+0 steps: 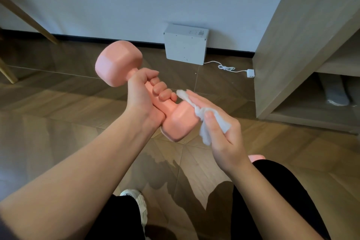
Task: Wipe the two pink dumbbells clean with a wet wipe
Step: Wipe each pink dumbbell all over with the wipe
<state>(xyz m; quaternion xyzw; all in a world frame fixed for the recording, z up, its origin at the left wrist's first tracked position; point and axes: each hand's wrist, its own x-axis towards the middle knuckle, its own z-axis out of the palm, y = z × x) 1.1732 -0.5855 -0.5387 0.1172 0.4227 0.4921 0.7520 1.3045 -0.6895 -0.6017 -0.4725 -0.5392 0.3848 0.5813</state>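
My left hand (145, 91) grips the handle of a pink dumbbell (116, 62), held in the air and tilted, with one head up at the left and the other head low at the centre. My right hand (218, 122) holds a white wet wipe (204, 117) under its thumb and flat fingers, pressed against the right side of the lower head. A small pink piece of the second dumbbell (256, 157) shows on the floor behind my right wrist; the rest is hidden.
A white box (185, 45) stands against the wall, with a white cable and plug (250, 73) lying on the wooden floor. A wooden cabinet (303, 45) rises at the right. Wooden furniture legs (29, 17) stand at the left. My knees and a white shoe (136, 200) are below.
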